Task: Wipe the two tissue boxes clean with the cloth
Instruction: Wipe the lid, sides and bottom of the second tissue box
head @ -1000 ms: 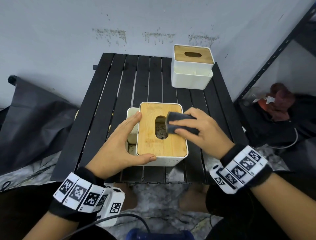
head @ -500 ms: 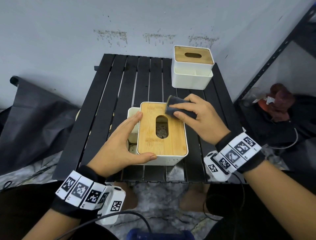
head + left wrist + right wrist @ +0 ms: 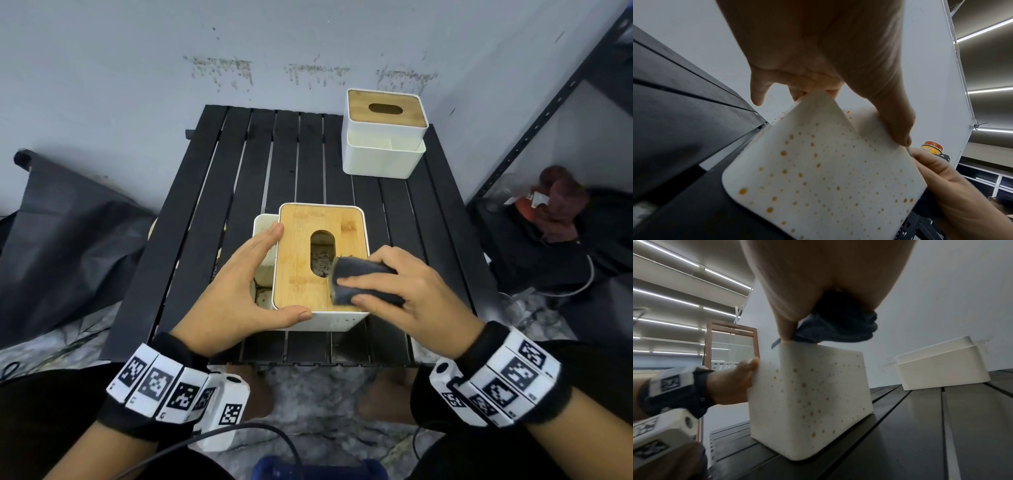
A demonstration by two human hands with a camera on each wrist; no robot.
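Pressing fuzzy cloth [image 3: 359,281] onto bamboo lid [image 3: 297,260] of tissue box [image 3: 329,322].

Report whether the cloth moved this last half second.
Yes. The cloth slid nearer, from the far edge of the lid to the near end of its slot.

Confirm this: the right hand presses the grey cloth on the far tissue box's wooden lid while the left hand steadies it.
Wrong box: in the head view the right hand presses the grey cloth on the near tissue box's wooden lid while the left hand steadies it.
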